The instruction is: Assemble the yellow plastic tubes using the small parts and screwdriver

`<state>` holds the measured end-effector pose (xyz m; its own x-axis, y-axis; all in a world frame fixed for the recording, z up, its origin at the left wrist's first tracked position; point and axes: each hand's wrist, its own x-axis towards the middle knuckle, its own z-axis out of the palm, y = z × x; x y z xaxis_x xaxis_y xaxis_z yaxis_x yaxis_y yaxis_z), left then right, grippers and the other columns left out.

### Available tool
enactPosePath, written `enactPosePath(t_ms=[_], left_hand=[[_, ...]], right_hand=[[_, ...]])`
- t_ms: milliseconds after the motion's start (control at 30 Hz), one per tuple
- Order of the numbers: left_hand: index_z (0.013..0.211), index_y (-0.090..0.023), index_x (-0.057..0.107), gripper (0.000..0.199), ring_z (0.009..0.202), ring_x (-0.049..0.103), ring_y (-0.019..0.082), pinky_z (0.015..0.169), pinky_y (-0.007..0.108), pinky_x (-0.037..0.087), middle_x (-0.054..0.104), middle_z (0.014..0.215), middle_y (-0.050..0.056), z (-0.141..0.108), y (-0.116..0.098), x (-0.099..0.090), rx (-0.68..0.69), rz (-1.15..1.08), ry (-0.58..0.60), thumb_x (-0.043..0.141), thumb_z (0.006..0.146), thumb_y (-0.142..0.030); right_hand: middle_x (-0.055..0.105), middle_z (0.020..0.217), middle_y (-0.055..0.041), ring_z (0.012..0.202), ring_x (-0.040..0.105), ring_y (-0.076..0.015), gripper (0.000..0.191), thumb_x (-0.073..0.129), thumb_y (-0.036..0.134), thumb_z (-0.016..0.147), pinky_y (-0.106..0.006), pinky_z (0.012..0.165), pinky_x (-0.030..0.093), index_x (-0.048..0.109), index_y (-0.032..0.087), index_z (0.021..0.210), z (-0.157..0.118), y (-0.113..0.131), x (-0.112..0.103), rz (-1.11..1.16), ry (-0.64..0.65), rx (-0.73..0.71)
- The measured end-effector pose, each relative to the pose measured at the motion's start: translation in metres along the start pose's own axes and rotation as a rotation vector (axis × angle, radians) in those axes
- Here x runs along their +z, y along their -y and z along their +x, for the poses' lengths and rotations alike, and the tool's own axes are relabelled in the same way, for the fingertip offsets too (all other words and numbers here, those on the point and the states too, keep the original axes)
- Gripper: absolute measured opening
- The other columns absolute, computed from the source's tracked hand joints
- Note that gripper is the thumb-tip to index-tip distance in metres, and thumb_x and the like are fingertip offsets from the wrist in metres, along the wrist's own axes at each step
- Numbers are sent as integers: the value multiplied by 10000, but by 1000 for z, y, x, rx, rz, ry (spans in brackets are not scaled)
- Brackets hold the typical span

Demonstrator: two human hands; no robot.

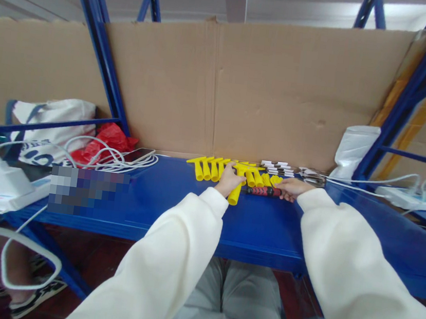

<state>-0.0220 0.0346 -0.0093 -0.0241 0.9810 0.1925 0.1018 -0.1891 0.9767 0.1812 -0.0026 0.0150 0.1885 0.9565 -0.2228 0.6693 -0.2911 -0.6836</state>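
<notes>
My left hand (229, 180) is closed around a yellow T-shaped plastic handle (234, 195), its round tube end pointing toward me. My right hand (292, 188) has its fingers around the butt end of a red-and-black screwdriver (262, 191). The screwdriver lies sideways with its shaft toward the left hand; whether its tip touches the yellow handle I cannot tell. Behind the left hand stretches a row of several more yellow T-shaped handles (206, 169). Small yellow pieces (274, 179) lie close to my right fingertips.
Black-and-white strips (277, 167) and silvery pieces (311, 175) lie at the back of the blue shelf (176, 201), beside a white pouch (355, 148). Cables, a red plastic bag (105, 138) and a power strip (22, 198) occupy the left. A cardboard wall (283, 90) stands behind.
</notes>
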Motion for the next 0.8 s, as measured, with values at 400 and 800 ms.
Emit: enactPosePath(t_ms=[400,800], left_hand=[[991,-119,627,416,794,658,152,837,321,524,658,853,39,-1,-5,2,-82,-143,59,686,629,78],[929,-107,647,358,760,639,124,819,287,535,666,854,46,-2,-6,5,-72,-177,40,666,625,80]], right_hand=[[638,1143,-226,1106,613,-307,388,544,83,769,-376,957,466,654,75,1141,38,-49,-43,-95,-866,-75],[553,1249,-231,1150,574,-313,513,535,77,716,-392,993,444,629,90,1221,61,-69,-44,-90,-847,-83]])
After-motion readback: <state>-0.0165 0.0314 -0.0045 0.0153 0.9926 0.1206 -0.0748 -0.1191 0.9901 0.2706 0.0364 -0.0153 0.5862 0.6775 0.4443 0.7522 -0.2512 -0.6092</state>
